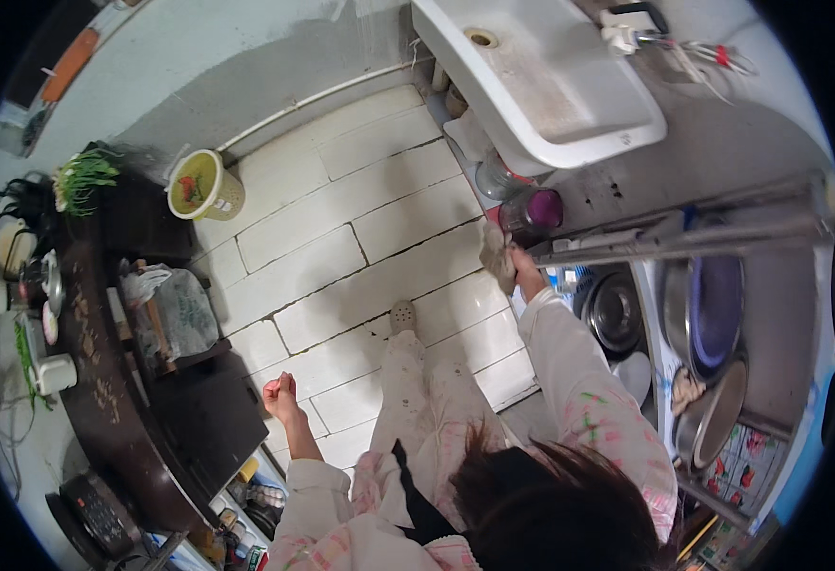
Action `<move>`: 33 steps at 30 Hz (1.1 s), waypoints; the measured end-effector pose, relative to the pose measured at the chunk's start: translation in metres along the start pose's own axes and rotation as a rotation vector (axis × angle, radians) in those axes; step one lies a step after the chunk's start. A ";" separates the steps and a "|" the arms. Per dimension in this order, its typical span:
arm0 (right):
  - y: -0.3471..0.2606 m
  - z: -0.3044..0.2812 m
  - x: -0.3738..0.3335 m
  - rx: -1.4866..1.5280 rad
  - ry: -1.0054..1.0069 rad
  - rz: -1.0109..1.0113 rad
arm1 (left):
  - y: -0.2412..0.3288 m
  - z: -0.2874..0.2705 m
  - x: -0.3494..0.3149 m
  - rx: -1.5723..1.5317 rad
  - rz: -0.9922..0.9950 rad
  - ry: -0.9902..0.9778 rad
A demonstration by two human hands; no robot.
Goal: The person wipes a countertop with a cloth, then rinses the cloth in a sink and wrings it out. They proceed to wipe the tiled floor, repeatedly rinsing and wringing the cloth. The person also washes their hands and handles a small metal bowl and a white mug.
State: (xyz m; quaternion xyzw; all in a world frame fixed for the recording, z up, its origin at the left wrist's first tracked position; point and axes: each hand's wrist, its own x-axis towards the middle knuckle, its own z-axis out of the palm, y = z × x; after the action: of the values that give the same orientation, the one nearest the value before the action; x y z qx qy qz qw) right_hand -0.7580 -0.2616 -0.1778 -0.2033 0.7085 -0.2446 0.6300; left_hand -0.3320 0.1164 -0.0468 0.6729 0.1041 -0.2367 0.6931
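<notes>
In my right hand (529, 270) is a crumpled greyish-beige rag (497, 255), gripped by closed fingers. That hand is beside the end of a metal shelf rail (646, 249), on my right; whether it touches the rail I cannot tell. Just beyond the rag stand a jar with a purple lid (543, 207) and a clear glass jar (499, 179). My left hand (284, 394) hangs over the tiled floor with its fingers curled shut, and nothing shows in it. A dark wooden cabinet (103, 381) is to its left.
A white sink (617, 143) is at the far right. Basins (719, 314) and a lidded pot (616, 312) fill the rack on my right. A yellowish bucket (232, 198) stands by the far wall. A plastic bag (189, 309) sits in the cabinet; spring onions (84, 179) lie on top.
</notes>
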 end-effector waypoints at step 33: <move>-0.046 0.175 -0.075 -0.392 -0.320 -0.010 | 0.122 0.233 0.053 0.085 0.206 0.108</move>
State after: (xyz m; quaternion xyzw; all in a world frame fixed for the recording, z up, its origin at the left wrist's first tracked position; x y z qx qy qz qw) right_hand -0.5756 -0.2693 -0.1054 -0.3611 0.6328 -0.0704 0.6813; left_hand -0.2698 -0.1242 0.0531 0.7207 0.0613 -0.1320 0.6778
